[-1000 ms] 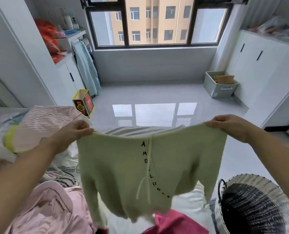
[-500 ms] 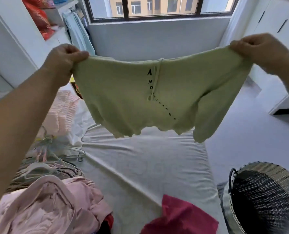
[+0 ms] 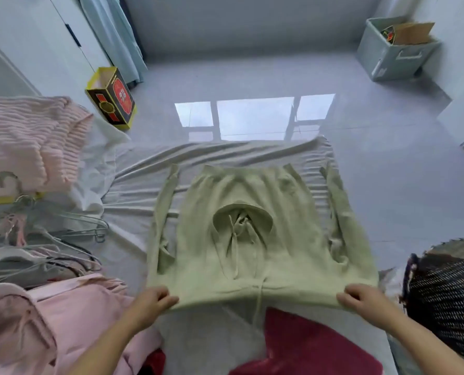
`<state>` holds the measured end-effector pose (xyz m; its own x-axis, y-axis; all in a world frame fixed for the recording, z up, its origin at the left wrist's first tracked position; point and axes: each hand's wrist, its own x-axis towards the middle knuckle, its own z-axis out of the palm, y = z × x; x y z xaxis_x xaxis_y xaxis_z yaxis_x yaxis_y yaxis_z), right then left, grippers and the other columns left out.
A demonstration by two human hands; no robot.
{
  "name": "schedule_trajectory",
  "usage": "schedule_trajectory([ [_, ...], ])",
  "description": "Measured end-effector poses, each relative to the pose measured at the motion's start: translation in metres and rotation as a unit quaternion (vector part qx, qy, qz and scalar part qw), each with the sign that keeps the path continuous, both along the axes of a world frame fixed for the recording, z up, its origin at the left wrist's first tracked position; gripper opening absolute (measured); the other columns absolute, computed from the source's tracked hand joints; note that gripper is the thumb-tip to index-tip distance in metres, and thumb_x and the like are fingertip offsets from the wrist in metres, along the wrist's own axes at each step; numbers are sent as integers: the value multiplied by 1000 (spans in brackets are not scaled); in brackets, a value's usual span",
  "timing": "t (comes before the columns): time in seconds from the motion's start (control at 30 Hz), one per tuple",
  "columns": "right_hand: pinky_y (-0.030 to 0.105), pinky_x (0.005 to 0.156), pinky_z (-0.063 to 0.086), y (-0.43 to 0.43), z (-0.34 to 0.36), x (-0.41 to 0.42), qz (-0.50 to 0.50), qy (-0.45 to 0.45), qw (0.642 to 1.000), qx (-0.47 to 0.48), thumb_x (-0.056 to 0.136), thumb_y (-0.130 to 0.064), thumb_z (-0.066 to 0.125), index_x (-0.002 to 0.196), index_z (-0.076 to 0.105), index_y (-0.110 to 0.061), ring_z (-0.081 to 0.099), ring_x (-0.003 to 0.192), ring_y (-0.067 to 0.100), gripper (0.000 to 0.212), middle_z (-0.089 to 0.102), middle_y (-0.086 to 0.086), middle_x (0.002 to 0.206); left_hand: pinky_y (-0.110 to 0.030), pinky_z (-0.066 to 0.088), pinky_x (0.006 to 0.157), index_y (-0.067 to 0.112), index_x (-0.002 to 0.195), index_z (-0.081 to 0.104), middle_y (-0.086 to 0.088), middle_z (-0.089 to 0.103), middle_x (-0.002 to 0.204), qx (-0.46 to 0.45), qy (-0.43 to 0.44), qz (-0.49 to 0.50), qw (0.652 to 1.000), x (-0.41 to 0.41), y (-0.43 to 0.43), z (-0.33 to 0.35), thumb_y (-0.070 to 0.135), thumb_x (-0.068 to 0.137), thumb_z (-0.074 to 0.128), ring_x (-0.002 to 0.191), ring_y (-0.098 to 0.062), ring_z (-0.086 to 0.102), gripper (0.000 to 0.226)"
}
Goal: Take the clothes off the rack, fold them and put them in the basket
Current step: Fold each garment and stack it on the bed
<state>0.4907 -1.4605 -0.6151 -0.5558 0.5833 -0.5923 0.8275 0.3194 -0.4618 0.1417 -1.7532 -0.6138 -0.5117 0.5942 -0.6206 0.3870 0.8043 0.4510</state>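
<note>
Your woven basket (image 3: pixel 450 299) runs off the right edge, its inside too dark to read. The red garment (image 3: pixel 306 345) is cut by the bottom edge, and your left hand's fingertips (image 3: pixel 168 300) tuck under the green top (image 3: pixel 252 239).

Head view, steeply down, close.

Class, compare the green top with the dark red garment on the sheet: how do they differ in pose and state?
The green top lies spread flat, sleeves out; the red garment lies bunched. The left hand and right hand grip the green top's near edge; neither touches the red garment. Both rest on the grey sheet.
</note>
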Motion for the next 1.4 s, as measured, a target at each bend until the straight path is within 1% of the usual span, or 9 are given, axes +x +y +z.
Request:
schedule_trajectory([
  [0.2, 21, 58, 32, -33, -98, 20, 40, -132, 990, 7, 92, -37, 53, 67, 38, -26, 48, 71, 11, 31, 44, -7, 70, -22, 36, 60, 29, 54, 43, 6, 48, 51, -65, -2, -5, 998, 39, -34, -98, 24, 86, 63, 63, -1, 52, 38],
  [0.4, 34, 69, 39, -8, -92, -89, -72, 56, 991, 97, 91, -27, 57, 82, 53, -14, 56, 84, 26, 16, 55, 3, 84, -31, 37, 67, 19, 78, 47, -1, 53, 79, 73, 100, 82, 989, 27, 71, -100, 35, 89, 58, 83, -26, 57, 22],
  [0.53, 37, 80, 42, 6, -109, -167, -122, 73, 981, 133, 92, -38, 52, 109, 51, -7, 53, 102, 30, 36, 52, 12, 110, -31, 39, 75, 10, 113, 46, -5, 49, 110, 56, 133, 143, 979, 15, 143, -110, 48, 88, 53, 101, -25, 53, 47],
  [0.7, 36, 79, 42, 33, -125, -207, -146, 41, 968, 199, 90, -30, 53, 112, 52, -8, 55, 103, 34, 31, 54, 15, 117, -32, 39, 77, 8, 108, 53, -11, 52, 114, 59, 156, 196, 966, -13, 184, -125, 37, 89, 58, 97, -28, 54, 35],
  [0.83, 26, 85, 39, 55, -116, -187, -159, 220, 931, 243, 82, -5, 45, 110, 64, -8, 54, 99, 28, 34, 58, 20, 107, -31, 40, 74, 0, 93, 59, -13, 48, 95, 304, 215, 208, 905, -34, 171, -119, -1, 83, 52, 78, -21, 47, 13],
  [0.93, 1, 84, 31, 54, -106, -150, -122, 353, 895, 246, 76, -8, 40, 103, 67, -7, 44, 89, 2, 39, 54, 15, 97, -21, 39, 74, 7, 91, 54, -6, 42, 90, 427, 250, 129, 860, -34, 139, -117, 2, 78, 42, 79, -15, 43, 19],
  [1.13, 31, 75, 48, 41, -149, -84, 80, 183, 944, 261, 72, -6, 69, 103, 68, -20, 61, 88, 28, 34, 55, 4, 102, -31, 47, 70, 28, 92, 45, 1, 43, 98, 212, 222, -122, 944, -27, 94, -151, 16, 73, 47, 82, -20, 50, 22],
  [1.27, 33, 83, 43, 29, -132, -100, -14, 186, 956, 228, 84, -47, 46, 111, 65, -19, 54, 93, 19, 44, 54, 2, 107, -31, 42, 73, 19, 94, 53, 3, 46, 90, 212, 134, 71, 966, -28, 106, -134, 51, 69, 44, 75, -13, 49, 42],
  [1.4, 36, 79, 42, 40, -120, -125, -219, 38, 972, 76, 88, -40, 58, 96, 59, -9, 55, 93, 27, 32, 59, 12, 100, -31, 38, 69, 14, 81, 48, -1, 52, 79, 66, 73, 170, 981, -36, 127, -125, 48, 81, 64, 77, -22, 51, 37],
])
